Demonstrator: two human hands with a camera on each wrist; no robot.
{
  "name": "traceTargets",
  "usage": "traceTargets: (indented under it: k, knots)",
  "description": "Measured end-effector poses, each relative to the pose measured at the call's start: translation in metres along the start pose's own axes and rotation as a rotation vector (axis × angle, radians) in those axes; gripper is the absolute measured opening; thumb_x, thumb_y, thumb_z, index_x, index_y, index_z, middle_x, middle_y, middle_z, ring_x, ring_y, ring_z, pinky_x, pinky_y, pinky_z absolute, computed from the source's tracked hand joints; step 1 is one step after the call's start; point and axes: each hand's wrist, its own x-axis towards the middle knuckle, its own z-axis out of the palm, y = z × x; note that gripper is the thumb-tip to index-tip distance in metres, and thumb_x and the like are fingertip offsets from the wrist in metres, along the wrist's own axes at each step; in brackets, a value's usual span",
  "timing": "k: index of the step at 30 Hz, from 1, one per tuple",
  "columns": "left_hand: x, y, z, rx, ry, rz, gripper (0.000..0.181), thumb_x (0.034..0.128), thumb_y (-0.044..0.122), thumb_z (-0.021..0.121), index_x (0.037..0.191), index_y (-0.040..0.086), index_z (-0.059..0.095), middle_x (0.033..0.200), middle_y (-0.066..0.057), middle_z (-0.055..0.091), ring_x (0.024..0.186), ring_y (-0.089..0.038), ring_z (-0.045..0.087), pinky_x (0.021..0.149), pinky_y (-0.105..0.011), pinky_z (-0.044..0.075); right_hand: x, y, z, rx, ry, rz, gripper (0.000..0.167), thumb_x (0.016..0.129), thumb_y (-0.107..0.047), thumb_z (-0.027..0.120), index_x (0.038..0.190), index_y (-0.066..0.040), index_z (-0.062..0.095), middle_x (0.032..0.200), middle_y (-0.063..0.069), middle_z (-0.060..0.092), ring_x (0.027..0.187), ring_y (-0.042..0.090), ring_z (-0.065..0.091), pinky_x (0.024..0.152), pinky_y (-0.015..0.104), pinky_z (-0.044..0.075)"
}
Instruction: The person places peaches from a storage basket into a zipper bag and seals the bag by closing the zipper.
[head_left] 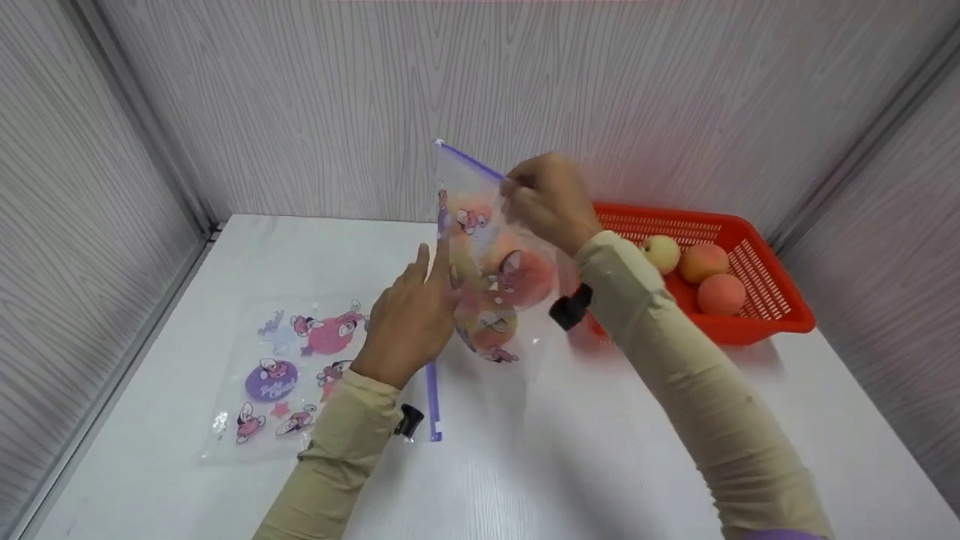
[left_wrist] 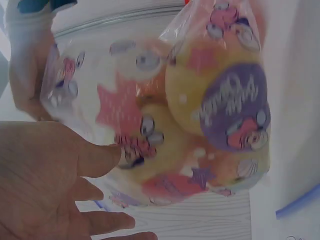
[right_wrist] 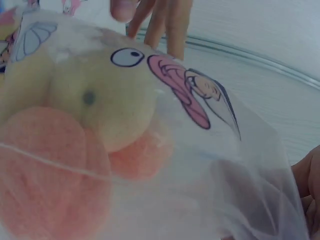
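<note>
A clear printed bag [head_left: 499, 262] with a purple zip edge hangs above the table, several yellow and reddish fruits inside. My right hand [head_left: 551, 199] pinches its top edge, the bag tilted. Beside the bag's left side is my left hand [head_left: 412, 319], fingers extended. In the left wrist view the thumb of my left hand [left_wrist: 65, 180] lies at the surface of the bag [left_wrist: 165, 115], the other fingers spread. The right wrist view shows the fruit-filled bag [right_wrist: 100, 130] close up, with part of my right hand [right_wrist: 311, 192] at the right edge.
Another printed zip bag [head_left: 281, 405] lies flat on the white table [head_left: 480, 480] at the left, partly under my left arm. A red basket [head_left: 772, 330] with several fruits stands at the right, partly behind my right arm. Grey wood-grain panels [head_left: 337, 97] enclose the table's back and sides.
</note>
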Motion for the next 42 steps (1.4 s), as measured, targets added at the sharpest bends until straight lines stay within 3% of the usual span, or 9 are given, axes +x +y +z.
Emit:
traceTargets:
  k: [3,10,16,19,22,27,31,35,42]
  knots:
    - [0.001,-0.001,0.003,0.018,-0.032,-0.026,0.07,0.1074,0.035,0.049,0.163,0.012,0.013,0.162,-0.025,0.025,0.142,-0.047,0.038,0.108,-0.065,0.04,0.01,0.002,0.025,0.113,0.024,0.049,0.02,0.097,-0.006,0.059,0.097,0.0,0.078,0.079,0.009,0.071,0.067,0.016,0.064,0.059,0.027,0.056]
    - [0.015,-0.018,-0.005,0.051,0.047,-0.079,0.07,0.1066,0.031,0.051,0.162,0.007,0.016,0.162,-0.025,0.024,0.145,-0.05,0.03,0.112,-0.066,0.034,0.018,0.04,0.062,0.551,0.138,0.276,0.018,0.099,-0.01,0.062,0.103,0.001,0.077,0.087,0.009,0.07,0.077,0.017,0.063,0.071,0.029,0.058]
    - [0.035,-0.023,0.032,0.069,-0.054,-0.05,0.068,0.1083,0.037,0.045,0.162,0.006,0.017,0.165,-0.02,0.022,0.15,-0.045,0.021,0.119,-0.06,0.026,-0.007,0.102,0.076,0.732,0.16,0.523,0.027,0.102,-0.015,0.062,0.122,0.0,0.071,0.103,0.009,0.068,0.091,0.018,0.062,0.088,0.032,0.057]
    - [0.047,-0.02,0.053,0.046,-0.093,-0.023,0.07,0.1077,0.042,0.044,0.162,0.009,0.017,0.167,-0.017,0.017,0.152,-0.041,0.016,0.122,-0.057,0.021,-0.018,0.12,0.067,0.639,0.135,0.588,0.029,0.103,-0.015,0.06,0.126,0.001,0.068,0.106,0.012,0.068,0.09,0.018,0.064,0.089,0.033,0.058]
    - [0.059,-0.019,0.069,0.024,-0.098,0.001,0.074,0.1058,0.048,0.046,0.163,0.013,0.016,0.168,-0.016,0.014,0.154,-0.038,0.011,0.123,-0.057,0.016,-0.022,0.13,0.053,0.428,0.079,0.612,0.03,0.102,-0.014,0.06,0.125,0.003,0.067,0.105,0.014,0.07,0.086,0.02,0.067,0.086,0.035,0.06]
    - [0.074,-0.014,0.087,0.036,-0.117,0.02,0.075,0.1055,0.05,0.045,0.163,0.013,0.015,0.169,-0.012,0.012,0.155,-0.036,0.009,0.123,-0.059,0.014,-0.024,0.139,0.047,0.112,-0.014,0.548,0.03,0.098,-0.007,0.062,0.124,0.005,0.066,0.106,0.019,0.072,0.087,0.027,0.07,0.084,0.04,0.062]
    - [0.083,-0.004,0.088,0.021,-0.139,0.056,0.071,0.1066,0.042,0.045,0.162,0.007,0.017,0.168,-0.013,0.014,0.154,-0.036,0.014,0.124,-0.056,0.014,-0.026,0.141,0.049,-0.061,-0.034,0.466,0.038,0.091,0.002,0.061,0.129,0.004,0.064,0.106,0.021,0.072,0.085,0.03,0.067,0.079,0.042,0.061]
    - [0.092,0.004,0.089,0.016,-0.153,0.106,0.068,0.1053,0.032,0.048,0.16,0.003,0.02,0.167,-0.014,0.02,0.152,-0.034,0.021,0.124,-0.052,0.016,-0.03,0.147,0.049,-0.16,-0.044,0.44,0.049,0.085,0.009,0.06,0.134,0.003,0.06,0.109,0.022,0.071,0.088,0.032,0.063,0.082,0.045,0.058]
    - [0.103,0.014,0.092,0.04,-0.173,0.109,0.071,0.1033,0.031,0.053,0.16,0.005,0.021,0.166,-0.013,0.023,0.152,-0.032,0.024,0.124,-0.052,0.02,-0.034,0.15,0.044,-0.16,-0.16,0.455,0.045,0.088,0.006,0.06,0.134,0.005,0.06,0.119,0.023,0.068,0.098,0.033,0.063,0.09,0.046,0.058]
